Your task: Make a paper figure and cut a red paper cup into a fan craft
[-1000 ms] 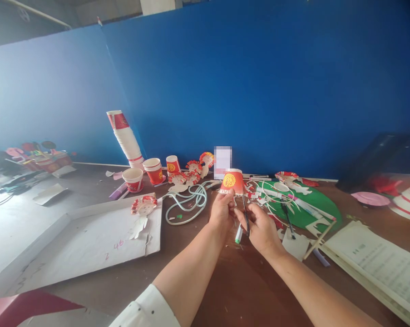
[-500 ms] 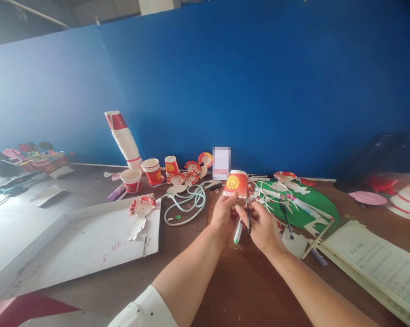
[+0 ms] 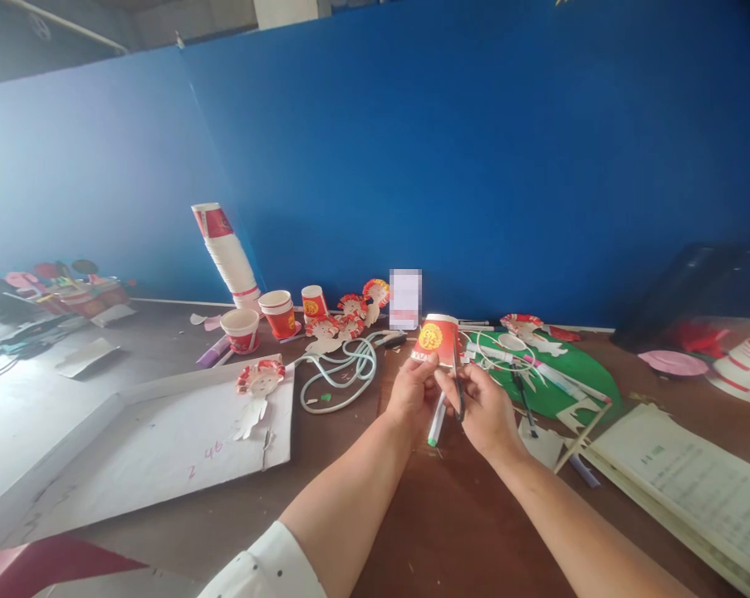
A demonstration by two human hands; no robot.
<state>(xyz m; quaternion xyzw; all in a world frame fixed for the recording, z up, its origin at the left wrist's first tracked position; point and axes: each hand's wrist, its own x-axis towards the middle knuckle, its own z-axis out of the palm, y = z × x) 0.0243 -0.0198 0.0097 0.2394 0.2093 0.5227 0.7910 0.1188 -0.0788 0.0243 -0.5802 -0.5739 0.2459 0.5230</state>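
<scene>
My left hand (image 3: 412,390) pinches the rim of an upturned red paper cup (image 3: 435,339) with a yellow emblem, held just above the brown table (image 3: 424,515). My right hand (image 3: 487,411) is closed on thin black scissors (image 3: 457,378), whose blades rise along the cup's right side. A white marker with a green tip (image 3: 437,419) lies on the table below my hands. Whether the blades are in the cup wall I cannot tell.
A leaning stack of cups (image 3: 228,253) and three loose cups (image 3: 278,314) stand at the back left, with paper-cup dolls (image 3: 350,309) and a coiled cable (image 3: 346,365). A white board (image 3: 163,440) lies left. Green paper (image 3: 567,374) with scraps and pens, and printed sheets (image 3: 692,482), lie right.
Both hands have drifted slightly right and closer together. The cup has tilted right and the scissors now stand against its right side.
</scene>
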